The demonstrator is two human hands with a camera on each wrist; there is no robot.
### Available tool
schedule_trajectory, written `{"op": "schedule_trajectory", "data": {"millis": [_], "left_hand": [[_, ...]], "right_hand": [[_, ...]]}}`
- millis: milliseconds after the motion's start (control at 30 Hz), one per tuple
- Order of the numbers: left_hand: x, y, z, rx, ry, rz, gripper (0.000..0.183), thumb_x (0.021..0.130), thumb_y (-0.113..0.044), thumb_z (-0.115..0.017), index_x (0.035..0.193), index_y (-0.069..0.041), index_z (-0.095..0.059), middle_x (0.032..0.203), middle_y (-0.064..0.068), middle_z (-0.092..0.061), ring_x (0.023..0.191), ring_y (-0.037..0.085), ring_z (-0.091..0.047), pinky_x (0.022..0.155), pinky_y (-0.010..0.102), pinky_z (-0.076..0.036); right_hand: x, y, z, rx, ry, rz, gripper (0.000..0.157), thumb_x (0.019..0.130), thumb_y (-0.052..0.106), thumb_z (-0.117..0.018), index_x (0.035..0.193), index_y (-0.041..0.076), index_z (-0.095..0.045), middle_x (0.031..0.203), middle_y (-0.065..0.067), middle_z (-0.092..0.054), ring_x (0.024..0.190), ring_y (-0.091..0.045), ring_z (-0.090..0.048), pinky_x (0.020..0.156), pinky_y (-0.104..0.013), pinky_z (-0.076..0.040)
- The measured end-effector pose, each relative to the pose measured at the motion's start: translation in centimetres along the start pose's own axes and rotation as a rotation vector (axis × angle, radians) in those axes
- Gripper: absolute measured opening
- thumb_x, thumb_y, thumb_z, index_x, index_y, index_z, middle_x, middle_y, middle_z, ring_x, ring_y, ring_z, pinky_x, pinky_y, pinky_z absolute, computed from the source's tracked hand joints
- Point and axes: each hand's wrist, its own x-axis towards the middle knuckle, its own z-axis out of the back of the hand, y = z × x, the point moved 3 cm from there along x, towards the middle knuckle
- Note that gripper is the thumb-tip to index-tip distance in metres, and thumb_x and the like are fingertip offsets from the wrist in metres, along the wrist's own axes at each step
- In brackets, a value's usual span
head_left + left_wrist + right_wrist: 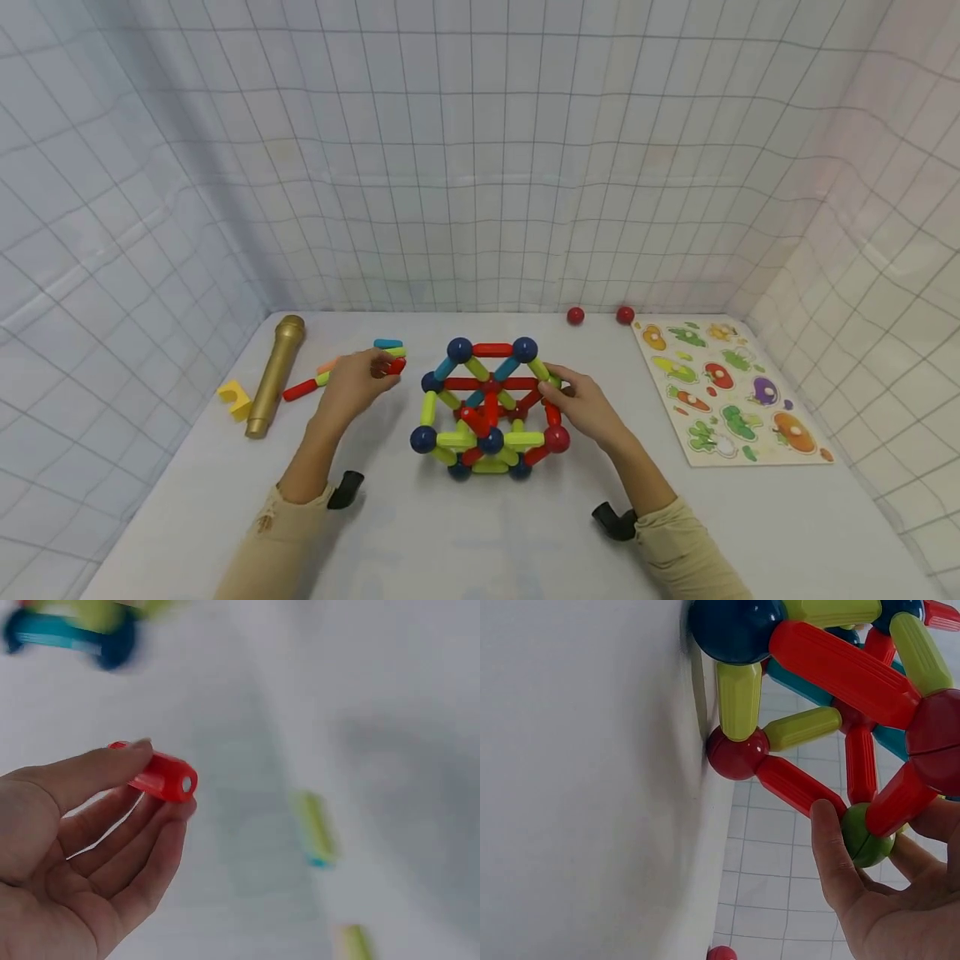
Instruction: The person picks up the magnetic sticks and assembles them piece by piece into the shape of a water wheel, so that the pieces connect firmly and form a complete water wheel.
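Note:
In the head view, a frame of magnetic rods and balls (491,385) in red, yellow-green and blue stands mid-table. My left hand (354,385), left of it, pinches a short red magnetic rod (169,778) between thumb and fingers. One end of that rod, with a round pale tip, faces outward in the left wrist view. My right hand (588,408) is at the frame's right side. Its thumb and fingers grip a green ball (866,844) where several red rods meet. A red rod (474,421) sticks up from the dark blue front ball (491,440).
Left on the table are a gold cylinder (276,375), a yellow notched block (236,400) and loose rods, including a red one (300,390) and a blue one (388,343). Two red balls (575,316) lie by the back edge. A vegetable puzzle board (720,460) lies right.

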Motion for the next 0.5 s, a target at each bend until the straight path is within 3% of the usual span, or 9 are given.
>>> {"op": "schedule_trajectory", "data": {"millis": [100,200,267,333,500], "left_hand": [[-2.9,-4.2,1.7,-0.107,-0.098,-0.126,0.033,0.086,-0.019,-0.074,0.115,-0.004,-0.067,0.106,0.013,-0.073,0.099,0.029,-0.069,0.084,0.043,-0.058],[-5.2,-8.6,2.2,-0.136,-0.145,-0.288,0.029,0.083,-0.018,-0.078,0.110,-0.009,-0.070,0.102,0.006,-0.074,0.095,0.024,-0.070,0.083,0.041,-0.058],[-6.1,-11.2,1.6,-0.130,-0.115,-0.374,0.027,0.081,-0.016,-0.079,0.106,-0.010,-0.071,0.099,0.003,-0.074,0.092,0.020,-0.070,0.082,0.037,-0.058],[-6.7,-13.2,0.4,-0.117,-0.041,-0.413,0.027,0.081,-0.016,-0.079,0.106,-0.010,-0.071,0.099,0.002,-0.073,0.090,0.016,-0.068,0.079,0.032,-0.059],[-7.0,-15.5,-2.5,-0.035,0.118,-0.402,0.027,0.082,-0.018,-0.079,0.107,-0.010,-0.071,0.096,0.002,-0.074,0.088,0.014,-0.069,0.074,0.023,-0.058]], "right_hand": [[0.0,0.2,0.2,-0.002,-0.002,0.002,0.051,0.098,0.032,-0.057,0.145,0.014,-0.046,0.121,-0.014,-0.064,0.101,-0.024,-0.064,0.082,-0.033,-0.057],[0.0,0.3,0.3,-0.002,-0.005,-0.005,0.051,0.098,0.032,-0.057,0.145,0.015,-0.046,0.121,-0.014,-0.064,0.100,-0.023,-0.064,0.081,-0.032,-0.056],[-0.1,0.3,0.3,0.000,-0.003,-0.016,0.052,0.098,0.032,-0.057,0.146,0.016,-0.045,0.122,-0.013,-0.064,0.101,-0.023,-0.063,0.082,-0.032,-0.056],[-0.2,0.3,0.3,0.003,0.000,-0.026,0.053,0.097,0.033,-0.058,0.146,0.017,-0.045,0.122,-0.013,-0.063,0.101,-0.023,-0.063,0.083,-0.033,-0.056],[-0.3,0.2,-0.1,0.021,0.016,-0.016,0.053,0.097,0.032,-0.058,0.146,0.016,-0.045,0.120,-0.012,-0.064,0.100,-0.022,-0.064,0.086,-0.037,-0.055]]}}
